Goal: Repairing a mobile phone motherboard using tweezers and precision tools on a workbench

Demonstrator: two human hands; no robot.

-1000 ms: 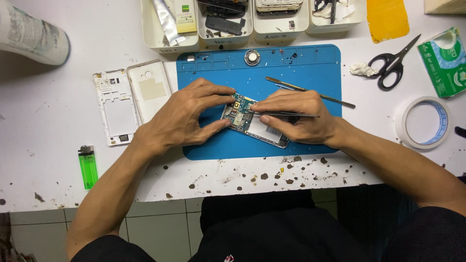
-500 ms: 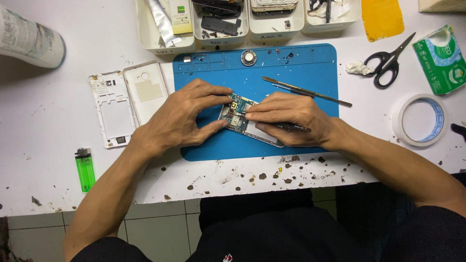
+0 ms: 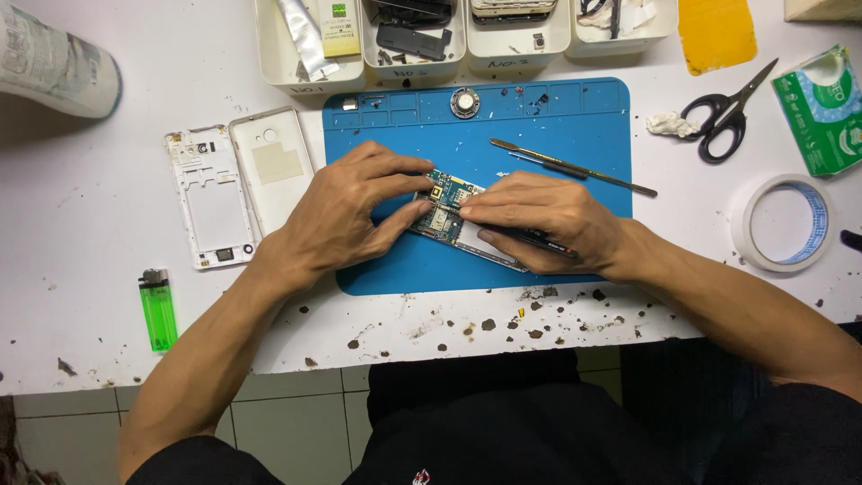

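Both hands' fingers [image 3: 409, 184] pinch the opened phone [image 3: 458, 216] mid-mat [image 3: 575, 117], bare blue around, tweezers [image 3: 575, 168] just beside.

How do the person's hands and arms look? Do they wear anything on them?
Both arms are bare up to the picture's lower edge: no sleeves, no gloves. The left hand and the right hand show no ring, and neither wrist carries a watch or band. No marks or bandages are visible. Below, the person wears dark clothes.
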